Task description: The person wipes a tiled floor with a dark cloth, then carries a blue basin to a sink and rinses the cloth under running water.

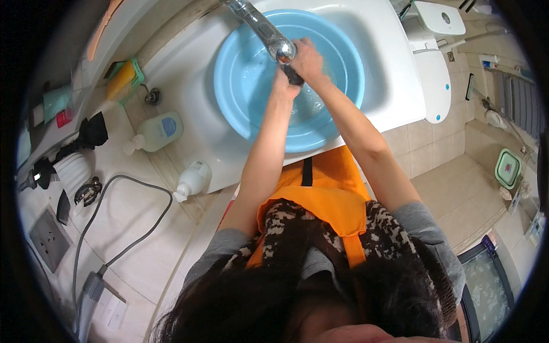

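Note:
Both my hands are under the spout of a chrome faucet (pixel 268 34), over a light blue plastic basin (pixel 233 111). A small dark wet thing (pixel 292 75), perhaps cloth, is gripped between them; its exact kind cannot be made out. My left hand (pixel 285 83) holds it from the near left side. My right hand (pixel 308 60) closes on it from the right, slightly blurred. Water with some bubbles (pixel 315 103) lies in the bottom of the basin. The faucet head hides part of the hands.
The basin rests in a white sink (pixel 399 98). Two pump bottles, one clear (pixel 161 130) and one white (pixel 194 178), stand on its left ledge, near a yellow sponge (pixel 120 81). A hair dryer (pixel 90 296) with a looped cord is at lower left. A toilet (pixel 433 81) stands at right.

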{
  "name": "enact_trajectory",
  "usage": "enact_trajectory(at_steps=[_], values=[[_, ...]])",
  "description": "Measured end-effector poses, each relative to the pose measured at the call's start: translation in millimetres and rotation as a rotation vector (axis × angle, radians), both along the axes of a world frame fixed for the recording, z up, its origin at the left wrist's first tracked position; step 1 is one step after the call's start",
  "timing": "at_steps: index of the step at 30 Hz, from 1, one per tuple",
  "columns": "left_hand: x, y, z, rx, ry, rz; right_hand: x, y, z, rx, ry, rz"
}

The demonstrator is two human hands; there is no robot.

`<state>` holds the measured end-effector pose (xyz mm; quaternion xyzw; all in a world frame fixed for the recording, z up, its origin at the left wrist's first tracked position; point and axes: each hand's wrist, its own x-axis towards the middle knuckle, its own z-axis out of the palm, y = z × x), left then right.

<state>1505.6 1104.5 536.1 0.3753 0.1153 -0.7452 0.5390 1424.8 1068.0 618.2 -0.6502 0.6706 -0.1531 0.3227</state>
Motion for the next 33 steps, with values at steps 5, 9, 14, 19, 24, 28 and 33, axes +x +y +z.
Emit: enact_trajectory(at_steps=[5,9,14,19,24,28,33], values=[[37,16,-46,-0.448,0.633,0.187,47,89,60,-0.498,-0.165,0.399],[9,-3,26,-0.071,0.184,0.024,36,11,3,-0.062,0.151,0.242],[28,2,5,-0.334,0.089,0.015,51,44,37,-0.478,-0.166,-0.035],[29,9,-5,-0.579,0.114,0.025,57,47,31,-0.235,0.0,0.352],[54,24,27,-0.053,-0.323,0.127,-30,-16,-30,0.009,-0.007,-0.175],[49,35,64,0.043,-0.824,0.018,-31,45,-78,-0.265,0.045,-0.077],[60,35,30,0.048,-0.805,-0.038,-36,47,-64,-0.142,0.108,0.691]])
